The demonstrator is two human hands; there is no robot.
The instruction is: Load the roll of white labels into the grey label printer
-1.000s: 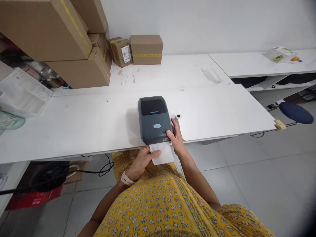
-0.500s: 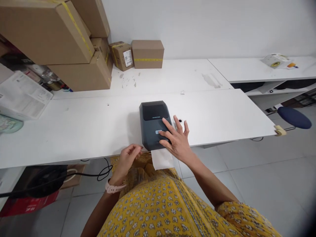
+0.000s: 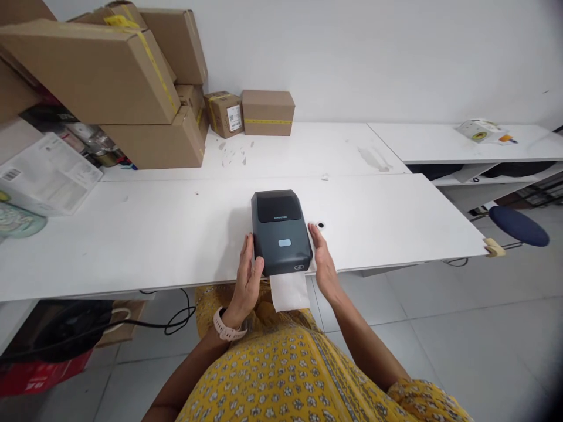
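A dark grey label printer (image 3: pixel 281 234) stands near the front edge of the white table, with a pale blue button on its top. A blank strip of white label paper (image 3: pixel 290 292) hangs from its front, over the table edge. My left hand (image 3: pixel 247 280) lies along the printer's left side, fingers stretched out and thumb apart. On the other side, my right hand (image 3: pixel 324 264) is held upright and open, its fingertips close to or touching the printer's right wall. A small white roll (image 3: pixel 320 225) with a dark centre sits just beyond the right fingertips, partly hidden.
Cardboard boxes (image 3: pixel 152 140) are stacked at the back left, with two smaller ones beside them. A white package (image 3: pixel 53 173) is at the far left of the white table (image 3: pixel 378 223). Black cables (image 3: pixel 176 319) hang below. A blue stool (image 3: pixel 519 225) stands right.
My right hand has left the printer's button and moved to its right side. My left hand has risen from the table edge to the left side and opened. The view has shifted slightly.
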